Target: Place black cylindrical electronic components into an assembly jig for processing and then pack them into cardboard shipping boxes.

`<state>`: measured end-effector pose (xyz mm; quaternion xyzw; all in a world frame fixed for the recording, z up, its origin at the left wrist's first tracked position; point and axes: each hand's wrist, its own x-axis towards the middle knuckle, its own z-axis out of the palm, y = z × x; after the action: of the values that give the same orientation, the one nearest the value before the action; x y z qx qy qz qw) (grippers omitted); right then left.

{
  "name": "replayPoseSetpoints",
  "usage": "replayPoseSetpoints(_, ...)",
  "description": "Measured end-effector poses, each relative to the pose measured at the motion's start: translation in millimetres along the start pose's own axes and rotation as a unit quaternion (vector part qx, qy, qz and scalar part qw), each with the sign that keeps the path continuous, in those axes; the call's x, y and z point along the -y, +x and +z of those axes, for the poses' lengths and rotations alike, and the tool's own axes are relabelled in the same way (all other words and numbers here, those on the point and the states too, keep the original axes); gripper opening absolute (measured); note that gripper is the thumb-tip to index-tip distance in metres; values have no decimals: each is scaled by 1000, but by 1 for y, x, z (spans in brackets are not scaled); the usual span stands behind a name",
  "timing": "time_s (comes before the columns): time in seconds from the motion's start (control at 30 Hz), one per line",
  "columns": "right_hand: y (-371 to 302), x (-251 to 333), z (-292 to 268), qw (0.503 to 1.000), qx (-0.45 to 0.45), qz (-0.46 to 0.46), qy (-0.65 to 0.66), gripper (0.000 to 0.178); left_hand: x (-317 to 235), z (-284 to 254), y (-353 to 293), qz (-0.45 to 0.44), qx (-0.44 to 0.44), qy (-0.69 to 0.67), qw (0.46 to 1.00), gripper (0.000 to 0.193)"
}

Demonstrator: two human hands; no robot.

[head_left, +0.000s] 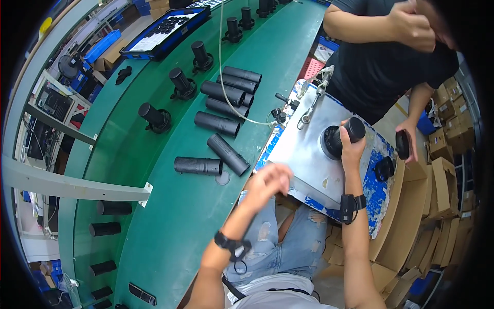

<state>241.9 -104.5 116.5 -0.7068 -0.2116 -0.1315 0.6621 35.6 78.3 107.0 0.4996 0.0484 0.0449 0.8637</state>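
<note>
Right hand (352,149) around black cylinder (355,127), blue-edged tray (145,45) holding black parts (169,26)

Cardboard boxes (443,180) crowd the right side; a black fan (68,67) stands upper left, near a blue bin (102,46)

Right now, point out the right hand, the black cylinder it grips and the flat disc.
Right hand (353,149): head view, near thumb base.
Black cylinder (355,127): head view, end face.
Flat disc (222,179): head view, upper face.
</note>
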Motion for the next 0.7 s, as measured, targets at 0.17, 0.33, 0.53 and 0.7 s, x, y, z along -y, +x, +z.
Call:
replayPoseSetpoints(0.17,-1,-6,4,1000,-8,-17,1,25,-33,-39,171,211,-125,385,890,20)
replayPoseSetpoints(0.33,-3,-9,9,1000,-18,-10,21,26,-22,-63,256,-104,14,775,623,45)
replayPoseSetpoints(0.53,-5,-6,6,1000,-8,-11,-4,30,-29,-54,263,-202,20,717,667,53)
replayPoseSetpoints(0.7,-2,7,-1,997,-21,-65,-22,33,-22,-73,226,-47,-31,649,759,48)
